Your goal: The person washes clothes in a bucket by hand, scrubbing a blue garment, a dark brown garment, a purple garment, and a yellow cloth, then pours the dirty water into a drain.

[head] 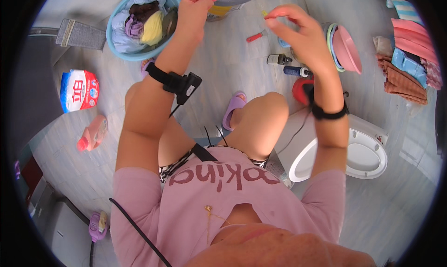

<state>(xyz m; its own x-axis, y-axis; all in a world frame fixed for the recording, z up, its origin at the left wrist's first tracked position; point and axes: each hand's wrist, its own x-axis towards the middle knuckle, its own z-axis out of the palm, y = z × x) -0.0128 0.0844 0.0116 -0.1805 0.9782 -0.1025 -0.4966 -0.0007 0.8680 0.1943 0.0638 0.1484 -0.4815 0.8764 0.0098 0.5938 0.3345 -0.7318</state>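
Note:
My left hand (199,1) is raised at the top edge, fingers bent and thumb close to them; the picture's edge cuts it off. Just right of it stands a dark grey bucket (233,0) with a yellow patch, and to its left a blue basin (111,40) full of bunched clothes (145,22). My right hand (297,31) hangs in the air, its thumb and index fingertip almost meeting. A tiny yellow bit (264,13) shows beside those fingertips; whether it is held or lies on the floor is unclear. Below lies a red-handled scraper or brush (256,36).
Two small bottles (277,59) lie near stacked plastic basins (345,48). A white toilet (366,158) stands at my right, folded towels (408,40) beyond. On the left are a detergent bag (79,91) and a pink bottle (94,133). Cables run from the wrist straps.

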